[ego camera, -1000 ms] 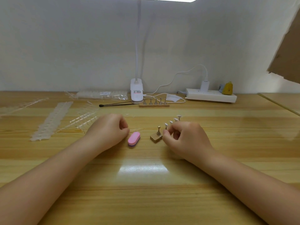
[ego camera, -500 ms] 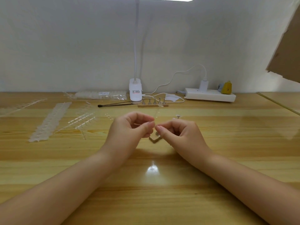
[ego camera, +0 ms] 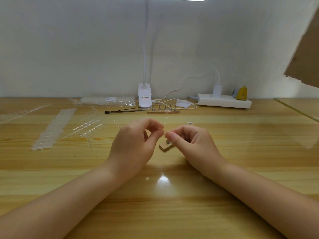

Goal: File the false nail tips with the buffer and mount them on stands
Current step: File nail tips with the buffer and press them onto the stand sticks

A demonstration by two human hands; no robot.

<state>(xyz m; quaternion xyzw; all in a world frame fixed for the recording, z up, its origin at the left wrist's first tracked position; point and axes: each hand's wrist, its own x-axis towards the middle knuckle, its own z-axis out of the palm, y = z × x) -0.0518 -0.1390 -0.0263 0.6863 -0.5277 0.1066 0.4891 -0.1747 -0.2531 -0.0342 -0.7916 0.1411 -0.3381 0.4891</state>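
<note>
— What changed just now?

— My left hand [ego camera: 133, 144] left the table and came across to meet my right hand [ego camera: 191, 142] above the near stand [ego camera: 166, 147]. The buffer that lay beside it a second ago is now hidden.

— Fingers?

— Both pinched, tips nearly touching. There's a clear nail tip [ego camera: 163, 131] between them, I think; it's too small to be sure which hand holds it.

— Meaning?

— Probably a handover, then mounting on a peg. The far stand [ego camera: 163, 111] waits by the lamp [ego camera: 144, 98].

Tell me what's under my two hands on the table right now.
Under the right hand shows a corner of the wooden stand base with one metal peg. The rest of that stand is covered. The left hand hides whatever lies beneath it.
</note>
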